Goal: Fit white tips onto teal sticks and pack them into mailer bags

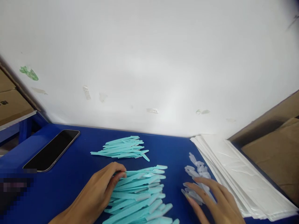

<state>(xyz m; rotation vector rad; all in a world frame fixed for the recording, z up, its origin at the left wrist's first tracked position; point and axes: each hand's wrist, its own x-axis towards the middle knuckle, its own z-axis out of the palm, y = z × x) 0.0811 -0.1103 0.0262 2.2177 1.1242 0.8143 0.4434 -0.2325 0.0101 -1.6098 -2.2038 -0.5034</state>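
Observation:
A large pile of turquoise eyebrow razors (137, 194) lies on the blue table, their blade ends pointing right. At the pile's upper left edge, my left hand (102, 189) has thumb and forefinger pinched on the handle end of one razor. Small translucent plastic caps (198, 169) are heaped to the right of the razors. Over the near part of that heap is my right hand (215, 199), fingers apart and fingertips at the caps, hiding some of them. A smaller bunch of turquoise razors (123, 147) lies farther back, beyond my left hand.
On the left of the blue table (77, 174) lies a black-screened phone (53, 149). White plastic sheets or bags (243, 177) are stacked at the right. A white panel (144, 68) closes off the back, and cardboard boxes (14, 102) stand at both sides.

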